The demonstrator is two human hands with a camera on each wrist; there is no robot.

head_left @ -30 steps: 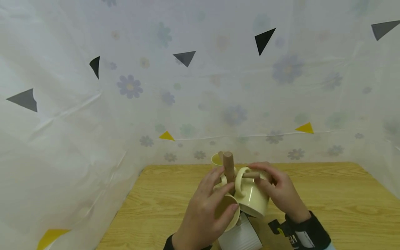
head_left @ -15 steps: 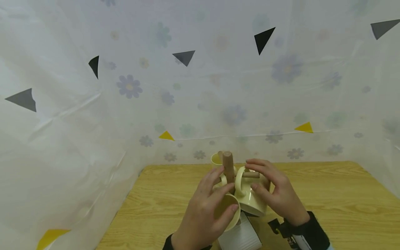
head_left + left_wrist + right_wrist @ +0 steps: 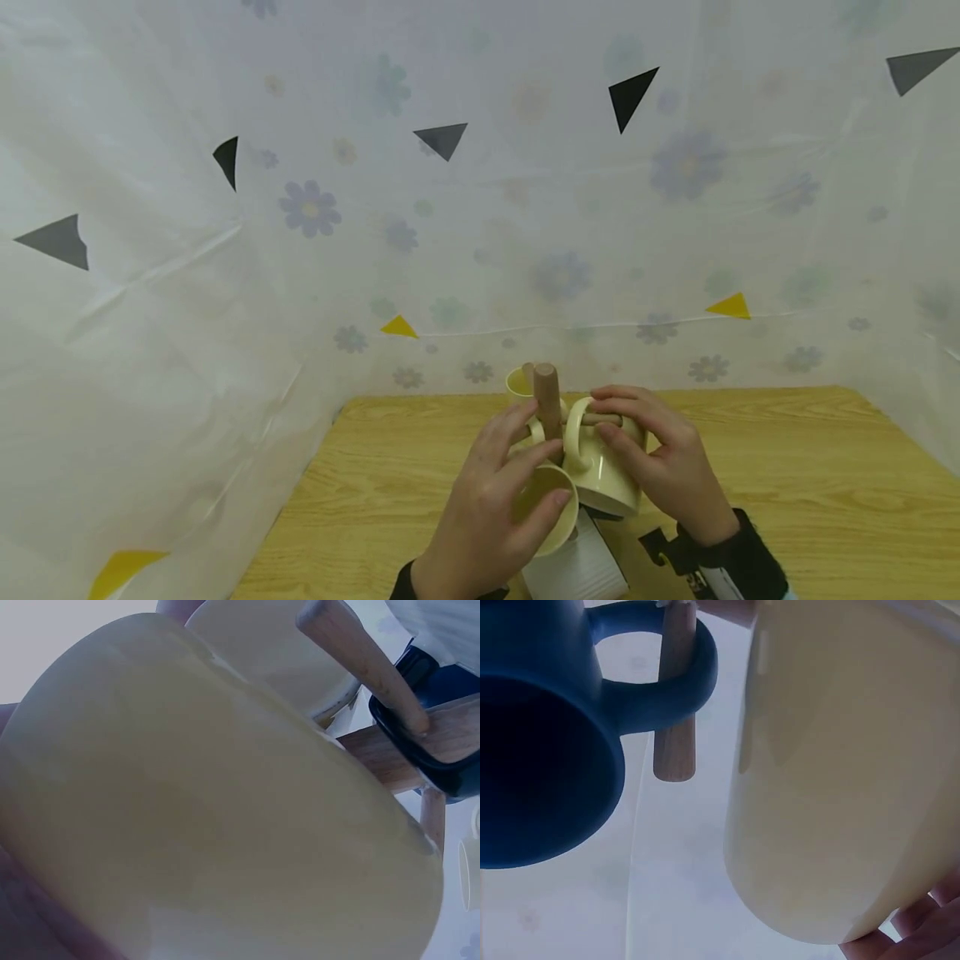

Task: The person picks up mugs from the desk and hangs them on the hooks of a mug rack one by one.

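- Since a second ago, the right hand (image 3: 663, 467) has shifted slightly lower and nearer the post, and the cream mug (image 3: 603, 467) it holds hangs a little lower; its handle loop now sits around the side peg (image 3: 600, 419) of the wooden mug tree (image 3: 547, 400).
- Left hand (image 3: 491, 508) has scarcely moved: its fingers curl round a second cream mug (image 3: 546, 515) on the near side of the tree, thumb on the rim and fingertips reaching toward the upright post.
- Right hand's fingers are wrapped over the top and far side of its mug, thumb pressed on the near wall, so the grip is closed round the body.
- From the right wrist view, that mug (image 3: 847, 772) fills the right half of the picture, with fingertips (image 3: 922, 930) showing under its base; beside it a dark blue mug (image 3: 540, 742) hangs by its handle on another peg (image 3: 676, 690).
- From the left wrist view, the mug (image 3: 202, 810) in that hand covers most of the picture, with wooden pegs (image 3: 360, 660) and the blue mug's handle (image 3: 420, 742) behind it.
- A third cream mug (image 3: 519, 382) hangs on the far side of the tree.
- Mug tree stands on a white base (image 3: 577, 571) on the wooden table (image 3: 787, 483), in front of a flowered plastic sheet (image 3: 315, 208).
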